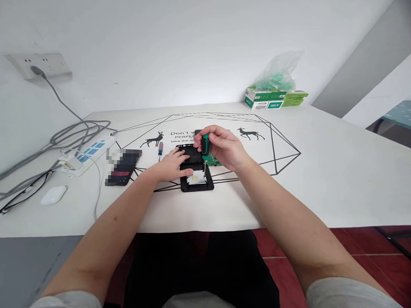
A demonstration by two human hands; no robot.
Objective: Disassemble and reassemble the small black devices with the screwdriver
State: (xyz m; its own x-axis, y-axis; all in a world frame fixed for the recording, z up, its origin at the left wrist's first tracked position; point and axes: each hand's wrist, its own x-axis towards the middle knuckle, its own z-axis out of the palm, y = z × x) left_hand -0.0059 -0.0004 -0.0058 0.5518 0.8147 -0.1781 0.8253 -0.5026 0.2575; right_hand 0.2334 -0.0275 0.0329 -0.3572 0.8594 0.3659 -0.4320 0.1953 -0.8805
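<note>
A white table (pixel 327 168) with a printed deer-and-lines design carries the work. On its left part lie a white power strip (pixel 89 153) with grey cables (pixel 56 138) running up to a wall socket (pixel 42 65), a white mouse (pixel 54 194), a pair of dark glasses (pixel 23 193) and a dark phone (pixel 123 168). A small red-handled screwdriver (pixel 160 150) lies just left of the hands. At the far edge, well apart from the work, green and white boxes (pixel 274 98) sit under a clear bag of green pieces (pixel 279 75). Nothing lies between the person and the work.

The left hand (pixel 172 165) rests flat on the black device case (pixel 196 174), fingers spread and pressing on its left part, thumb along the inner edge; it grasps nothing.

The right hand (pixel 222 148) is closed around the handle of a green screwdriver (pixel 206 147), fingers curled tight near its top. The tool stands nearly upright, its thin shaft pointing down into the open case, where a small pale part shows.

The case lies on the table near the front of the printed design, directly under both hands: below the right hand and touching the left. A green circuit board (pixel 214 161) peeks out just behind the case, under the right hand's palm.
</note>
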